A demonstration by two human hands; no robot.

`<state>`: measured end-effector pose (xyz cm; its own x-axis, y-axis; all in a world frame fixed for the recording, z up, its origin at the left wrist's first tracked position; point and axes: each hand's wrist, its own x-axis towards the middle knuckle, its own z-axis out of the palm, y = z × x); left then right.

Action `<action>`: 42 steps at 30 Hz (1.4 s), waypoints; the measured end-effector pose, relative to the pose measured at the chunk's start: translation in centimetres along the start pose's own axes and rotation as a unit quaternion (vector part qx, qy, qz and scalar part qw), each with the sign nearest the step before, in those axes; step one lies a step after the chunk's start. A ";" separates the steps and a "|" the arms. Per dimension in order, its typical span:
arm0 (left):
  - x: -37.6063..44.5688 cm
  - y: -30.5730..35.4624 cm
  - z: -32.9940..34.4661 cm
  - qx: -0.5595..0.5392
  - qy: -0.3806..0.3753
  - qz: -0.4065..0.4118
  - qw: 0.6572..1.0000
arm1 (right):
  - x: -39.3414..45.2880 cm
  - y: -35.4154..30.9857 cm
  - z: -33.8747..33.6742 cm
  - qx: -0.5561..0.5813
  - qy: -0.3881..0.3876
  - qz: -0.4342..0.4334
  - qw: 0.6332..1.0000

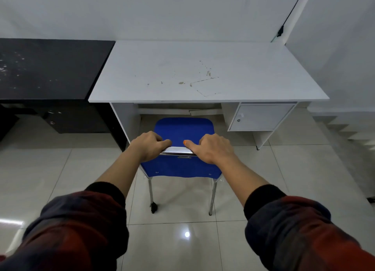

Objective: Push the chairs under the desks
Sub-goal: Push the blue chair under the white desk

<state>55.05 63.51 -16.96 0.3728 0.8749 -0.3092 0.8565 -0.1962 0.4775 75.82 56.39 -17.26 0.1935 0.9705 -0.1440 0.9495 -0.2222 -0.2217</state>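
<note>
A blue chair (183, 128) with chrome legs stands on the tiled floor, facing the white desk (203, 71). The front of its seat reaches just under the desk's front edge; the backrest and rear legs are out in the open. My left hand (149, 146) grips the left end of the chrome top rail of the backrest. My right hand (213, 147) grips the right end of the same rail, thumb with an orange nail lying along it. Both hands are closed around the rail.
A black desk (50, 67) adjoins the white one on the left. The white desk has a small cabinet (259, 117) on its right side and a side panel (123, 120) on the left, framing the knee gap. A black cable (288, 16) runs down the wall.
</note>
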 end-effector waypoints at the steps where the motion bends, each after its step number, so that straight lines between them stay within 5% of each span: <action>1: 0.3 -0.2 -0.3 -0.005 0.003 -0.001 1.000 | 0.2 -0.2 -0.1 0.002 0.002 0.002 1.000; 14: 2.8 -0.1 -1.0 0.009 0.097 -0.049 0.994 | 3.7 -0.3 -0.6 -0.002 0.005 -0.031 0.999; 27: 4.1 0.3 -0.6 -0.066 0.047 0.032 0.996 | 4.4 1.0 -1.0 -0.016 0.021 -0.032 0.999; 42: 8.0 1.8 -1.7 -0.054 0.068 0.011 0.996 | 8.8 2.4 -3.1 -0.003 0.009 -0.049 0.999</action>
<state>58.96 70.86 -17.20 0.3328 0.9245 -0.1859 0.8020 -0.1738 0.5715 80.56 64.73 -16.05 0.1029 0.9891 -0.1049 0.9658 -0.1246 -0.2273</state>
